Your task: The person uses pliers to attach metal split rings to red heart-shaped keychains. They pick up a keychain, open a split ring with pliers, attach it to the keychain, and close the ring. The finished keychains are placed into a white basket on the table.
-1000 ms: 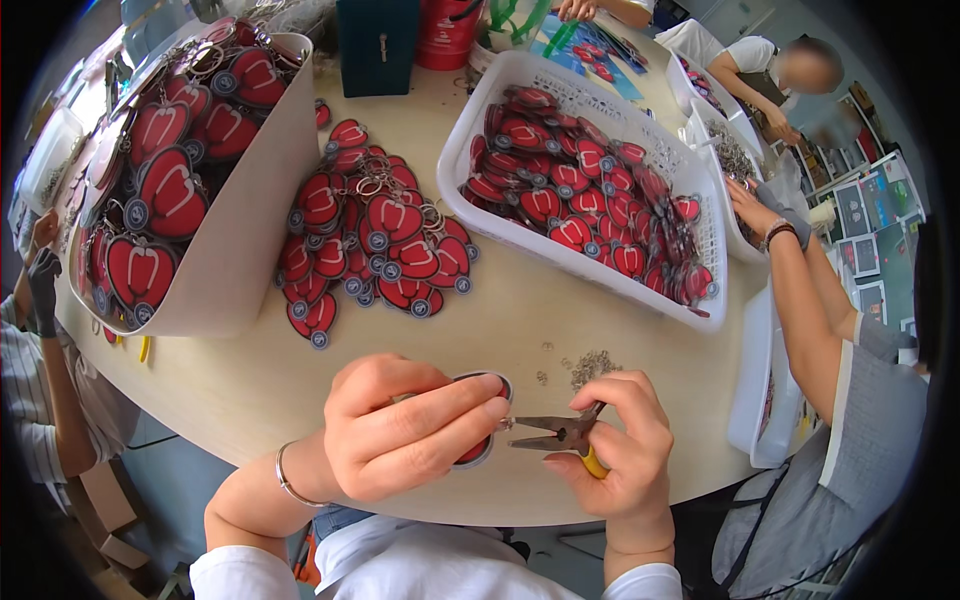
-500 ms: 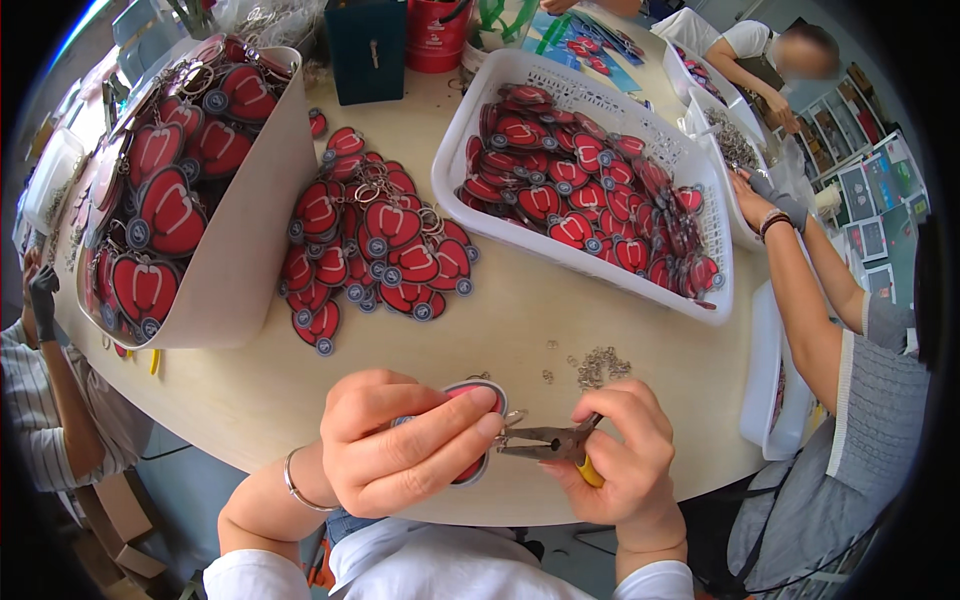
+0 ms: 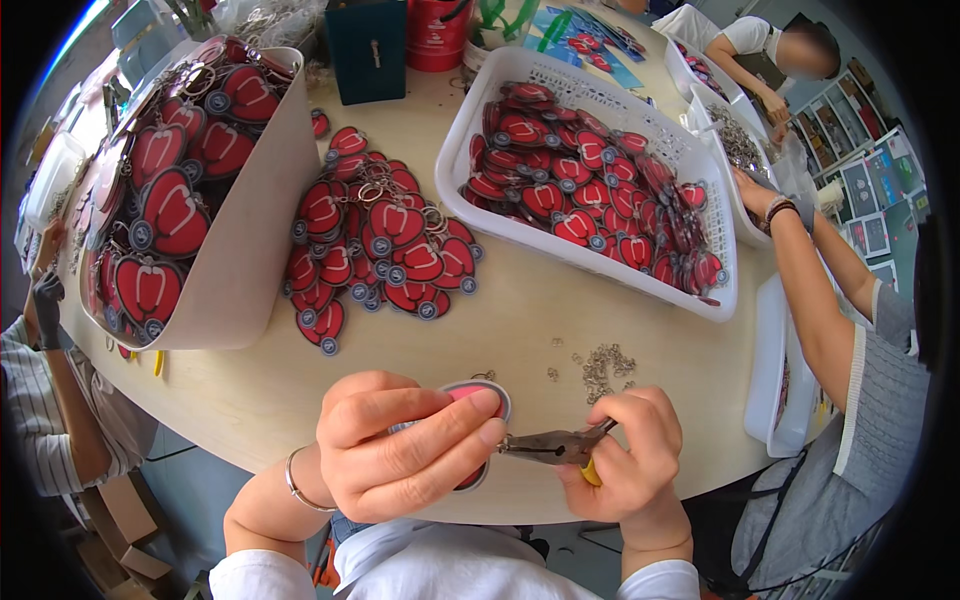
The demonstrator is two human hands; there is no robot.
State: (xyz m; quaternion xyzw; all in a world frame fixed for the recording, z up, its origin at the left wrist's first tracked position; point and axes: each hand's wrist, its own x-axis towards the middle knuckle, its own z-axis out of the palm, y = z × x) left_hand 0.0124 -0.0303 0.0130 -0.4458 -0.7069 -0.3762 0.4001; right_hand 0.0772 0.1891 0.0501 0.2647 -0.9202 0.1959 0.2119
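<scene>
A red, apple-shaped key ring charm (image 3: 462,391) with a grey rim is pinched in the fingers of my left hand (image 3: 390,455), which cover most of it. My right hand (image 3: 635,455) grips pliers (image 3: 548,447) with a yellow handle. Their jaws are nearly together and reach the charm's edge beside my left fingertips. Whatever small link sits at the jaw tips is too small to make out. Just beyond the pliers, small metal rings (image 3: 602,372) lie scattered on the table (image 3: 400,365). Another metal ring (image 3: 484,376) shows behind the charm.
Finished-looking red charms with rings form a heap (image 3: 395,225). A beige bin (image 3: 255,250) full of them stands left; a white basket (image 3: 728,300) of charms stands right. Behind are a dark green box (image 3: 365,55) and a red container (image 3: 436,35). Co-workers' arms (image 3: 815,300) reach in at both sides.
The plier jaws, parted half a second ago, have come together at the charm's edge. Both hands stay nearly in place.
</scene>
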